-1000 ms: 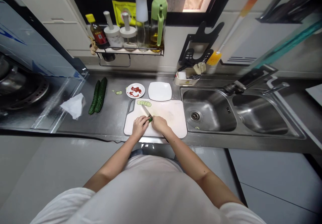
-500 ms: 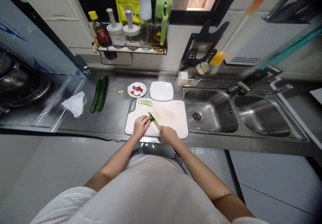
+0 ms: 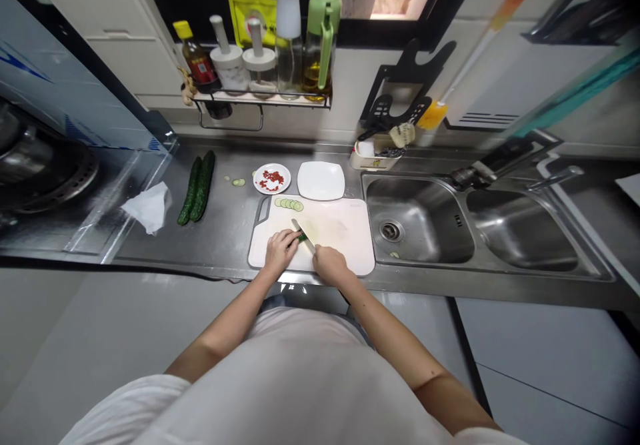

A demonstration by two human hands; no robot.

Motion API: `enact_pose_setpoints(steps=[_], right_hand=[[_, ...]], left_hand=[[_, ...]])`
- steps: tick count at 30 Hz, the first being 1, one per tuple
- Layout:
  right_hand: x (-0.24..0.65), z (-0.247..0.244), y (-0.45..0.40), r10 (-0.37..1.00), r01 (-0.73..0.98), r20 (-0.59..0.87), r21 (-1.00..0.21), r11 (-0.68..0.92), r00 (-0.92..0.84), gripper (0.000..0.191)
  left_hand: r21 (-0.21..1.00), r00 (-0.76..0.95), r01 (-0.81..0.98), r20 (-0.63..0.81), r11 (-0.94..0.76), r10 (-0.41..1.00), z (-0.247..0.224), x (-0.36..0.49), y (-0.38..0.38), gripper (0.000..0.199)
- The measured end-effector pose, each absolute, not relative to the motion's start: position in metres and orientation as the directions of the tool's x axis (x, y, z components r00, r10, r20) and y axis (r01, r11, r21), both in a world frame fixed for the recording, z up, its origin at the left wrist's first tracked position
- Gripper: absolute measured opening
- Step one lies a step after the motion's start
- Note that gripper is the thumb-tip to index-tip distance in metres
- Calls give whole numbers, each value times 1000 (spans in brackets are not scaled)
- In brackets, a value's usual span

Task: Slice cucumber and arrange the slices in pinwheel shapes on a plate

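head view, left hand [image 3: 281,250] pressing cucumber piece [image 3: 301,238], right hand [image 3: 331,264] gripping knife [image 3: 307,239], plate [image 3: 287,178] holding red bits [image 3: 273,177]

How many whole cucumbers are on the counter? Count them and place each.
2, side by side left of the cutting board: the left cucumber nearer the white sheet, the right cucumber nearer the board. Both show plainly.

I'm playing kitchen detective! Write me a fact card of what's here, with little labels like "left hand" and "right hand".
Left hand: holds a green piece, mostly hidden
Right hand: holds the knife
Cutting board: under the hands, with pale green slices overlapping in a row
Round plate: red bits on it
Whole cucumbers: two, left of the board
Sink: right of the board
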State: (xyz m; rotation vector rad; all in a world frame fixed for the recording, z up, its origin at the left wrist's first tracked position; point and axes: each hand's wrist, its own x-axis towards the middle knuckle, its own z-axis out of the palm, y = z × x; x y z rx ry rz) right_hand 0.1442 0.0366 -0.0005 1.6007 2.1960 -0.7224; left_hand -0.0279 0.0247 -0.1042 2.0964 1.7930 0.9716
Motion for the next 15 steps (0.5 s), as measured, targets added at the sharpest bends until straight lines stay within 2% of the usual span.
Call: enact_pose_setpoints(steps=[15], right_hand=[[109, -12, 68, 825, 933, -461, -298, 203, -327, 34]], left_hand=[[544, 50, 802, 350, -246, 936, -106, -29, 26, 27]])
